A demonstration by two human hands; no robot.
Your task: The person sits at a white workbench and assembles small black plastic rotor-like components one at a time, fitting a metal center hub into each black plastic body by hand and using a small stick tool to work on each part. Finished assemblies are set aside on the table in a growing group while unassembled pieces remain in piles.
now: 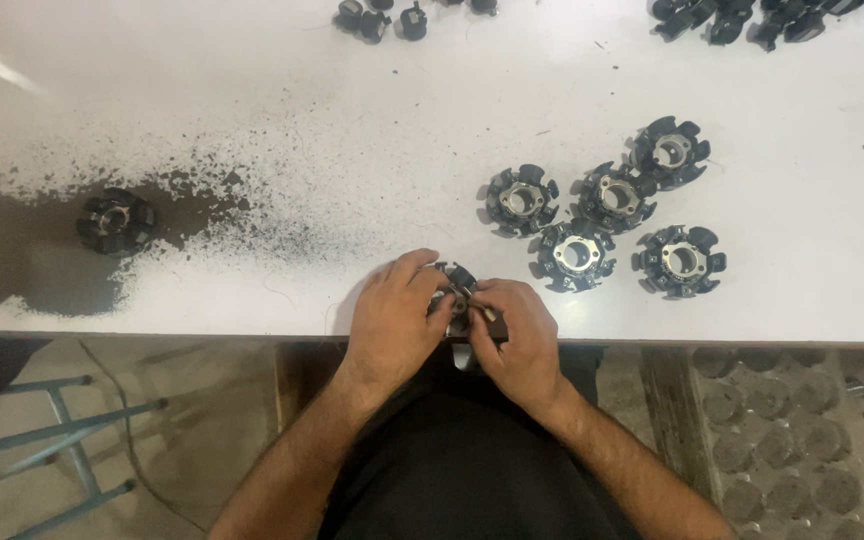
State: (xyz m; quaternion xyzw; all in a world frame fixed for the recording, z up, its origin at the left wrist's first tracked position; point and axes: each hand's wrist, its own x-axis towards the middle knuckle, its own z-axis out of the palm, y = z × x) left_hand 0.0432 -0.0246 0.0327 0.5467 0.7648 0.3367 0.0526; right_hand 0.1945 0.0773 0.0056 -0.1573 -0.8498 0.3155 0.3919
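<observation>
My left hand [394,322] and my right hand [514,335] meet at the near edge of the white table [352,120], both closed around one black stator core with a metal centre ring [455,283], which is mostly hidden by my fingers. My right fingers also pinch a small metal piece [489,313] against it. Several matching black stator cores [602,225] lie in a cluster just to the right and farther back.
One more stator core [115,221] sits alone at the left on a dark patch of fine grit. More black parts [752,18] line the far edge. A blue metal stool frame [62,440] stands below left; round metal discs [782,440] lie below right.
</observation>
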